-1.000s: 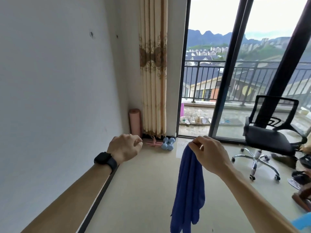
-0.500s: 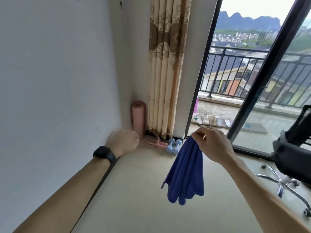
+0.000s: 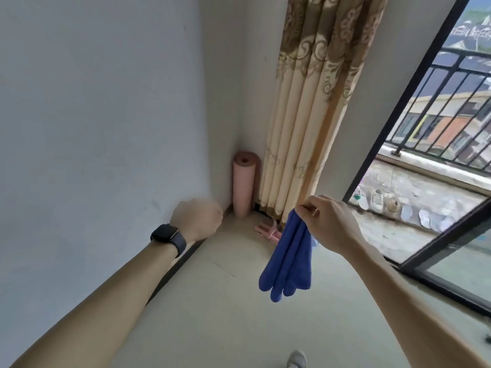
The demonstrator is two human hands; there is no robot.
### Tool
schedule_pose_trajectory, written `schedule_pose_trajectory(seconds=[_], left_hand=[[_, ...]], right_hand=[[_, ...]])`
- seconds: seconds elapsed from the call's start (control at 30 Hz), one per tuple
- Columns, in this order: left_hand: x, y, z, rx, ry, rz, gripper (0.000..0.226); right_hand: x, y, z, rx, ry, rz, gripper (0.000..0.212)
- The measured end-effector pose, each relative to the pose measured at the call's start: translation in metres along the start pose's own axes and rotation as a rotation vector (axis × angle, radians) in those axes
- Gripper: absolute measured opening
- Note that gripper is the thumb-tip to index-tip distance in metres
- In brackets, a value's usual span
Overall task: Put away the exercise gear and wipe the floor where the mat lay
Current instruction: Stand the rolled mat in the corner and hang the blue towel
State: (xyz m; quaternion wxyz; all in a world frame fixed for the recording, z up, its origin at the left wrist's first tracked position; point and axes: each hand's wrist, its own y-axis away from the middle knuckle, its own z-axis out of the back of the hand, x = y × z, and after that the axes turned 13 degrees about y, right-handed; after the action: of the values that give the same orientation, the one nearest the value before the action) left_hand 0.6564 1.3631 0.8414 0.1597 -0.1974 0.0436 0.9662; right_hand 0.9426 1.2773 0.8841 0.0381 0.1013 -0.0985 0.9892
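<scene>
The blue cloth [image 3: 288, 251] hangs in the middle of the frame, just below and left of the right hand [image 3: 330, 221], which pinches its top edge between thumb and fingertips. The cloth drops in loose folds, its lower end free in the air above the floor [image 3: 212, 309]. The left hand [image 3: 198, 217] is left of centre, well apart from the cloth. It is clenched into a fist with its back to the camera, and nothing shows in it. A dark watch [image 3: 166, 233] sits on that wrist.

Beyond the hands, in the corner of the room above centre, the rolled pink mat [image 3: 243, 187] stands upright on its end. It is between the pale wall and the beige curtain [image 3: 305, 115], just beside the curtain's hem. A small pink item [image 3: 267, 231] lies on the floor below the hem, between the mat and the cloth. Its right part is covered by the cloth, and its shape is hard to make out.

A sliver of light blue shows at the cloth's right edge, under the right wrist; what it belongs to cannot be told. The left hand's fingers are hidden under the hand and the hand is slightly blurred. At the right, a dark window frame [image 3: 393, 134] cuts diagonally across, with pale shoes [image 3: 377, 199] blurred on the balcony beyond. A grey shoe toe [image 3: 296, 360] is cut off by the bottom edge.
</scene>
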Motion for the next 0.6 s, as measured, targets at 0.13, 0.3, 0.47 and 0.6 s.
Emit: schedule_pose_trajectory(seconds=[0.13,0.3,0.47,0.6], left_hand=[[0.006,-0.049,-0.002,-0.096,0.036,0.143,0.027],[0.008,-0.076,0.000,-0.148,0.044,0.283,0.025],[0.024,-0.110,0.022,-0.220,0.020,0.404,0.027],[0.041,-0.152,0.051,-0.302,0.084,0.455,0.028]], right_hand=[[-0.015,-0.093,-0.026,0.065,-0.076,0.154,0.019],[-0.007,-0.181,-0.047,0.185,-0.099,0.306,0.019],[0.023,-0.266,-0.069,0.236,-0.132,0.493,0.018],[0.065,-0.332,-0.082,0.242,-0.177,0.645,0.015]])
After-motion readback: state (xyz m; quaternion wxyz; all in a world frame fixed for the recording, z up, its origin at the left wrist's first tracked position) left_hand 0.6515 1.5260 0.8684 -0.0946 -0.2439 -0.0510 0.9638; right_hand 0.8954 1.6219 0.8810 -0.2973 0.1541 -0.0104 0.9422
